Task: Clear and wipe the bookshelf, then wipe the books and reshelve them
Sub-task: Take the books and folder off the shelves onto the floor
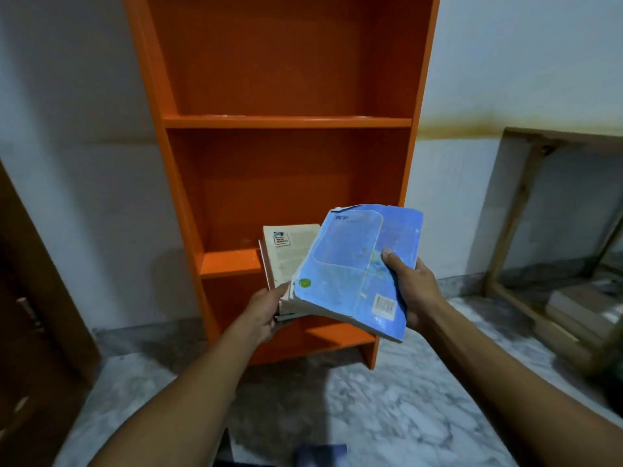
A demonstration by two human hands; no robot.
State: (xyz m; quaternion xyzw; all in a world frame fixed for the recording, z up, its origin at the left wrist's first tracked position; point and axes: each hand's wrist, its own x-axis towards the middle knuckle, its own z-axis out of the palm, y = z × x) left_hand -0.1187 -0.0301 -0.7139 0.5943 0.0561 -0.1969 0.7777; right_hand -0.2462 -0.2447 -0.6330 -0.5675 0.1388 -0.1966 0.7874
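while both arms reach forward in front of the orange bookshelf (279, 123), i log two hands busy with books. right hand (413, 291) grips the blue book (357, 271) at its right edge, thumb curled over the cover, fingers underneath; the book is tilted, its far end up and its near corner low. the cover looks worn and scuffed, with a barcode near the lower right corner and a green dot at lower left. left hand (266, 313) holds a small stack of books (286, 261) from the near-left side, fingers wrapped around the lower edge; the top one is pale with printed text and a small label. blue book overlaps the right part of that stack. both sit in the air just in front of the lower shelf board. upper shelves visible hold nothing that i can see. marble floor (387, 406) below. at the far right, a wooden frame (512, 210) stands against the wall, with more stacked books (580, 308) inside it, blurred.
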